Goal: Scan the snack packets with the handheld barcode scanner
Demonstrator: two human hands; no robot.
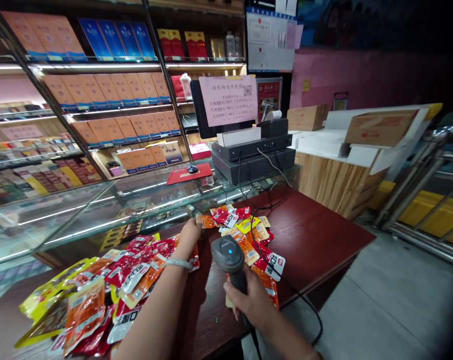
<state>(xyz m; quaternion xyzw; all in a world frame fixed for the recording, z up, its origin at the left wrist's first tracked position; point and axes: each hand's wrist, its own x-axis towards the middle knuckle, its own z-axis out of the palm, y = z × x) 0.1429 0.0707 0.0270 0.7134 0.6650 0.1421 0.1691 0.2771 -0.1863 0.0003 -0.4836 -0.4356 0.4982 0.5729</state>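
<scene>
My right hand is wrapped round the handle of a dark grey barcode scanner, held upright with a blue light on its head. My left hand reaches to the far side of the counter, a bangle on its wrist. Its fingers are closed at the end of an orange snack packet; my fingertips are partly hidden. Past the scanner lies a loose pile of red, orange and yellow snack packets. A larger heap of similar packets spreads to the left, partly behind my left forearm.
The dark red wooden counter adjoins a glass display case. A till and a monitor with a pink notice stand behind. A black cable loops over the counter's right edge. Boxed goods fill the shelves.
</scene>
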